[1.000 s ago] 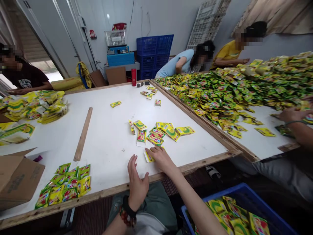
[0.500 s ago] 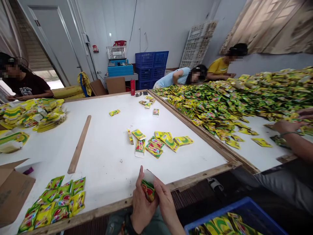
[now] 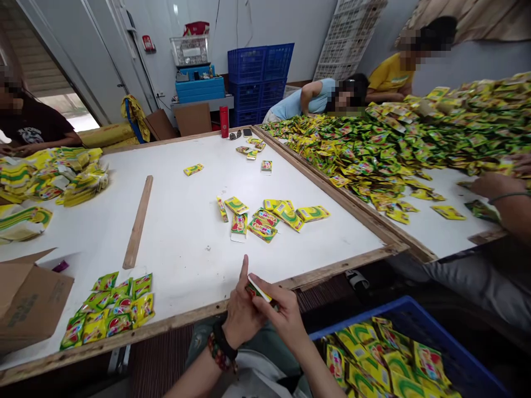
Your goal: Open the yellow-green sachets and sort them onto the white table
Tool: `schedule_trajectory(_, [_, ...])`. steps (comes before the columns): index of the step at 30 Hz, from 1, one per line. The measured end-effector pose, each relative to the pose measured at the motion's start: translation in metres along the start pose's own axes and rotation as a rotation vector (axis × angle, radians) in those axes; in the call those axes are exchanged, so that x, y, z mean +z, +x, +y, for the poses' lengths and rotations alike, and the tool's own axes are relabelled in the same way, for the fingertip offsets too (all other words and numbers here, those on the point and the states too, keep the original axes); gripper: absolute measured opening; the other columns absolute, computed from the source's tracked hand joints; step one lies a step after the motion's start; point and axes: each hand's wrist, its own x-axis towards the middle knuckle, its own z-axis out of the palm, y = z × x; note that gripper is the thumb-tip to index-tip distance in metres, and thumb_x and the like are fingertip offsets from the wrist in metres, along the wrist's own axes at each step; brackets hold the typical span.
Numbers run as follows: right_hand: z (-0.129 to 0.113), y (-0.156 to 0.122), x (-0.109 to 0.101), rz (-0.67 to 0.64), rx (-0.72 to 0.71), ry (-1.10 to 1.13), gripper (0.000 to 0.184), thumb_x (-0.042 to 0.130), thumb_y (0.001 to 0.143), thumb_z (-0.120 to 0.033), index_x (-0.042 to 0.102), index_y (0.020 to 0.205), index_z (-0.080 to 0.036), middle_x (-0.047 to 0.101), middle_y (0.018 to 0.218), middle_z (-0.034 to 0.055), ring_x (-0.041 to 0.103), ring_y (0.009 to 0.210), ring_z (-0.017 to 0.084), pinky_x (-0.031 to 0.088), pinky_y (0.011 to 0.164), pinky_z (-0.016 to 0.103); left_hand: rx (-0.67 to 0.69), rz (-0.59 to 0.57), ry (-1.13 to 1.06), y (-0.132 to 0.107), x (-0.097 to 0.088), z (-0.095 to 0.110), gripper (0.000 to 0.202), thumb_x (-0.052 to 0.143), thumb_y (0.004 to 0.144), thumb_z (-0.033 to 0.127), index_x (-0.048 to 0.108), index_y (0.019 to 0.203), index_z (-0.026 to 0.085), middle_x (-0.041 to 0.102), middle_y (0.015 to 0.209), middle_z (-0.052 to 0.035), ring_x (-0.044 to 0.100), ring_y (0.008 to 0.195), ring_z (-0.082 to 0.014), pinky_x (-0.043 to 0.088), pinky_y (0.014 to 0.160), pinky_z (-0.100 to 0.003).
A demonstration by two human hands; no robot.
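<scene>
1. Small box (image 3: 260, 288): up in both hands over the near table edge, tilted, one white edge facing up. Mostly hidden by fingers; contents can't be made out.
2. Left hand (image 3: 241, 314): around the box from the left, index finger sticking out straight past it, the other fingers curled. Dark band and beaded bracelet on the wrist.
3. Right hand (image 3: 284, 309): thumb and fingers closed on the box from the right. No free gap at the grip.
4. White table (image 3: 178, 232): loose cluster of yellow-green boxes (image 3: 288, 214) ahead of the hands, some overlapping.
5. Near left: group of sachets (image 3: 118, 324) by the wooden rim; cardboard carton (image 3: 39, 309) beside them; wooden strip (image 3: 139, 221) lying beyond.
6. Lower right, below table height: blue basket (image 3: 406, 303) with yellow-green packs inside.
7. Right of the wooden divider (image 3: 332, 189): big sachet heap (image 3: 394, 149). A co-worker's hand (image 3: 500, 190) near its closer end.
8. Far edge: red bottle (image 3: 224, 122), sunglasses (image 3: 235, 135), phone (image 3: 248, 132).
9. Far left: yellow packaging stack (image 3: 83, 177), person in dark shirt (image 3: 37, 124) behind.
</scene>
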Motion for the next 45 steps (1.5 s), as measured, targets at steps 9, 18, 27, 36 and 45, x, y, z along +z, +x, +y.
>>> schedule_trajectory(9, [-0.011,0.011,0.005,0.052,-0.002,-0.230,0.030,0.057,0.087,-0.026,0.071,0.113,-0.020,0.075,0.105,0.0056,0.075,0.079,0.024,0.061,0.071,0.034,-0.165,-0.076,-0.088,0.010,-0.007,0.010,0.077,0.061,0.080,0.030,0.020,0.145,0.022,0.048,0.141,-0.0145,0.061,0.112,-0.0272,0.052,0.090,-0.042])
schedule_trajectory(18, [-0.006,0.010,0.007,-0.150,-0.142,-0.363,0.038,0.055,0.090,-0.028,0.064,0.126,-0.021,0.078,0.093,0.0084,0.074,0.078,0.022,0.058,0.069,0.031,-0.213,-0.057,-0.019,0.008,-0.002,0.004,0.048,0.061,0.076,0.023,0.043,0.121,0.020,0.059,0.111,-0.0108,0.064,0.094,-0.0247,0.053,0.081,-0.040])
schedule_trajectory(27, [-0.007,-0.046,-0.118,-0.090,0.360,-1.028,0.040,0.049,0.086,-0.042,0.074,0.110,-0.021,0.078,0.084,0.0125,0.074,0.071,0.035,0.058,0.056,0.041,0.145,-0.443,0.259,0.100,-0.058,-0.018,0.037,0.043,0.087,0.007,0.058,0.116,0.024,0.061,0.116,-0.0081,0.055,0.109,-0.0215,0.049,0.092,-0.037])
schedule_trajectory(36, [0.002,-0.027,-0.079,-0.187,0.191,-0.788,0.040,0.049,0.090,-0.035,0.065,0.124,-0.020,0.067,0.125,0.0107,0.063,0.115,0.027,0.052,0.096,0.040,0.466,-0.684,0.680,0.213,-0.054,-0.080,0.039,0.039,0.088,0.007,0.059,0.116,0.026,0.052,0.134,-0.0104,0.045,0.118,-0.0284,0.036,0.096,-0.045])
schedule_trajectory(45, [0.036,0.043,-0.042,-0.262,0.281,-0.880,0.049,0.052,0.090,-0.026,0.052,0.137,-0.015,0.042,0.147,0.0209,0.034,0.139,0.037,0.024,0.111,0.060,0.361,-0.866,0.580,0.194,-0.073,-0.077,0.038,0.064,0.065,0.020,0.056,0.102,0.018,0.061,0.100,-0.0098,0.056,0.095,-0.0277,0.040,0.087,-0.039])
